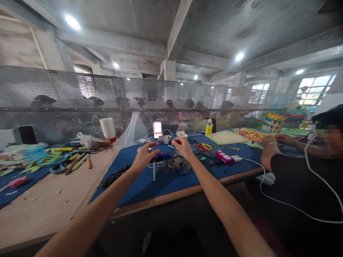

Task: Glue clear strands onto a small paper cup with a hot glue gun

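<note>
My left hand hovers over the blue table mat, thumb and fingers apart, with nothing visible between them. To its right, my right hand has thumb and fingertips pinched together; whatever is in the pinch is too small to make out. Below that hand lies a loose tangle of grey-brown cord. A spool of grey cord sits just beyond the gap between my hands. Near my left hand are a dark blue object and a thin translucent stick.
Behind stands a lit phone. Red-and-yellow scissors, a magenta device with a white cable and a yellow-labelled bottle lie rightward. A co-worker sits at right. Stacked cups and tools are at left.
</note>
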`<state>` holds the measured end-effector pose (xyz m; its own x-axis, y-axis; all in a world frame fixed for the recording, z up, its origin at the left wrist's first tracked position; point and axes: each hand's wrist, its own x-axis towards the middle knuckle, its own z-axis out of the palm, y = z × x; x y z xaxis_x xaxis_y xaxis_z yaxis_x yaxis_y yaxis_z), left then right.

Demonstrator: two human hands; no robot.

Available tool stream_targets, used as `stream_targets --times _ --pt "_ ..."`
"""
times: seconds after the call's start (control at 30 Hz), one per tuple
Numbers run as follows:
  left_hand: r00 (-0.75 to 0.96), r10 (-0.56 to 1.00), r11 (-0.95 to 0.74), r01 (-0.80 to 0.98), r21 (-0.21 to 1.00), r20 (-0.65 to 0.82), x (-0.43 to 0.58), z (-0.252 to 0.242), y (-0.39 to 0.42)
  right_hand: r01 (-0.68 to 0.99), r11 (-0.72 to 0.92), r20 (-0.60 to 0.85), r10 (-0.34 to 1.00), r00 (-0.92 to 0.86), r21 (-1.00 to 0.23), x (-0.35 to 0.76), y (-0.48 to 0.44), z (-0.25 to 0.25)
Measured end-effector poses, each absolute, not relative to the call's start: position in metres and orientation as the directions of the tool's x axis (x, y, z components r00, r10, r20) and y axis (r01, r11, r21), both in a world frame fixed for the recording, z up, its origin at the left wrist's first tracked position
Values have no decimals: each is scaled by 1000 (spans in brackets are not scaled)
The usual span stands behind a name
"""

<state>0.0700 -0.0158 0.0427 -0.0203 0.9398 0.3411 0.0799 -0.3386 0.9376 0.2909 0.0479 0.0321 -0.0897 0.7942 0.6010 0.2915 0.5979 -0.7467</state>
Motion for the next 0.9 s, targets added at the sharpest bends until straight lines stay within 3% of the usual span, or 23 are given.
stream_targets --times 0.1,0.2,0.43,0.53,0.63,0.73,0.9 --pt "101 957 -264 -77 962 271 109 45 -12 303 649 640 755 -144 -698 286 37 39" --pt "189 954 -224 -76 972 234 130 43 -8 280 661 630 749 -203 -696 290 28 44" --pt "96 949 -297 -59 953 302 134 50 -8 175 621 597 783 -175 -764 312 22 44" --pt "84 940 -323 -98 941 331 133 60 -12 148 613 570 783 -250 -776 315 22 32" --pt "57 936 -337 -129 933 346 133 68 -17 261 579 498 807 -318 -772 318 19 19" --pt "9 923 -379 -152 913 385 132 75 -21 388 561 499 828 -256 -731 325 19 15" --pt "22 948 -284 -389 876 317 125 93 -24 371 509 503 856 -121 -777 337 31 25"
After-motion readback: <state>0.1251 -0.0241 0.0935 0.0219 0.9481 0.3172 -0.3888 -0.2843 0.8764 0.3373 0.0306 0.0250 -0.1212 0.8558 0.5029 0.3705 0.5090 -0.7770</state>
